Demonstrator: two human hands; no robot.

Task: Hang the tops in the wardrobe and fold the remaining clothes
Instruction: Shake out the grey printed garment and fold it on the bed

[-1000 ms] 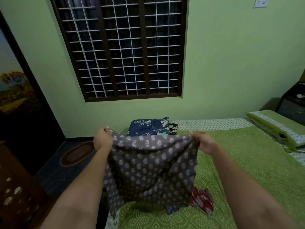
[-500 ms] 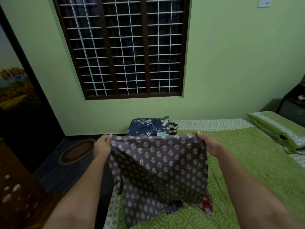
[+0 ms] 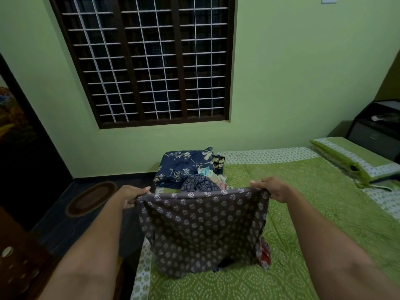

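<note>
We hold a grey cotton garment printed with small white flower motifs (image 3: 201, 230) stretched between our two hands over the near left part of the bed. Our left hand (image 3: 129, 197) pinches its upper left corner with curled fingers, and our right hand (image 3: 273, 189) grips the upper right corner the same way. The top edge runs nearly level between them; the cloth hangs down and its lower edge rests on the green patterned bedspread (image 3: 313, 213).

Behind the held garment, at the far left corner of the bed, lies a pile of clothes: a folded navy blue floral piece (image 3: 181, 165), a dark patterned piece (image 3: 200, 184) in front of it, and a pale multicoloured one (image 3: 213, 174) just beside. A red printed cloth (image 3: 264, 254) peeks out at the garment's lower right, touching it.

The bed's left edge, with its white-and-green border (image 3: 142, 276), runs just below our left forearm; beyond it is dark floor with an oval brown mat (image 3: 91, 198). To the right the bedspread lies open up to the green pillow (image 3: 355, 156) at the far right edge. A dark bedside cabinet (image 3: 376, 131) stands behind the pillow; something pale lies on its open shelf, too blurred to identify.
</note>
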